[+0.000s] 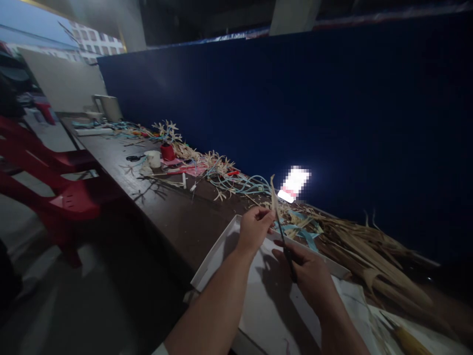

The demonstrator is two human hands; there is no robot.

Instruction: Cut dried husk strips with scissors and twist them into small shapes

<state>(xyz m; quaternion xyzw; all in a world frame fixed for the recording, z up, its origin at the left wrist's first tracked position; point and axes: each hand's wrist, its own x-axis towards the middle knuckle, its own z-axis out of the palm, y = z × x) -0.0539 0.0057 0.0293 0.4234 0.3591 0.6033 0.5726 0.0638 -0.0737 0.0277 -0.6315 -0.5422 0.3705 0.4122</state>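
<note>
My left hand (255, 228) pinches a narrow strip of dried leaf (273, 191), which stands upright above the fingers. My right hand (312, 271) is closed around the dark handles of scissors (287, 254). Their blades point up, close beside the strip at the left fingertips; whether they touch it I cannot tell. Both hands are over a shallow white box (218, 256) with a low rim, and their shadows fall on its bottom.
Brown dried husks (369, 251) lie along the blue partition (240, 98). Farther down the table (162, 217) are pale straw flowers (218, 165), blue cord (254, 185), a red thread spool (167, 152) and a white cup (152, 159). A bright light (295, 181) glows ahead; red chairs (70, 197) stand left.
</note>
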